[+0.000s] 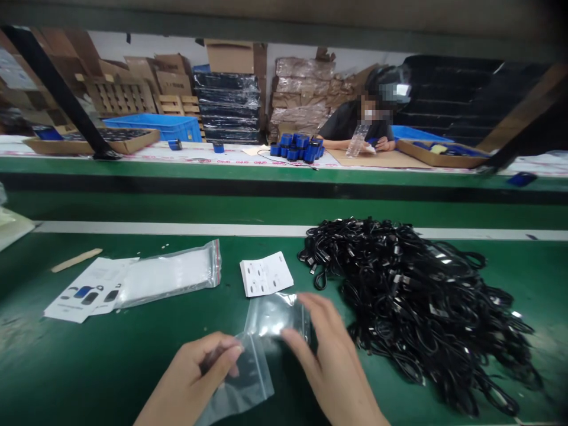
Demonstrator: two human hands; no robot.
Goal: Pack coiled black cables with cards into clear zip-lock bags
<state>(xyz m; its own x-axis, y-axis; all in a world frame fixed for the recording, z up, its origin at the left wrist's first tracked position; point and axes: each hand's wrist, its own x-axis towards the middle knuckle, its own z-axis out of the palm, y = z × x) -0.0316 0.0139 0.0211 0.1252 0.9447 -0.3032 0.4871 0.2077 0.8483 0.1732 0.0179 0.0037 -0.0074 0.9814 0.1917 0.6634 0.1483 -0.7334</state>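
My left hand (208, 367) is closed in a pinch on a clear zip bag (248, 378), which hangs down below the fingers near the table's front. My right hand (331, 355) has its thumb and fingers apart, over the right side of other clear plastic bags (270, 316) lying on the green surface. Its fingertips seem to touch them. Just beyond those bags sits a small stack of printed leaflets (266, 275). A large heap of black cables (399, 296) lies to the right of my right hand.
At left lie printed sheets (89, 290), a clear packet with a red-edged seal (171, 275) and a flat wooden stick (76, 260). Across a raised ledge (177, 171), a person (368, 118) works by several blue items (297, 147) and a plastic bottle (356, 141). Dark slanted posts (57, 89) stand at both sides.
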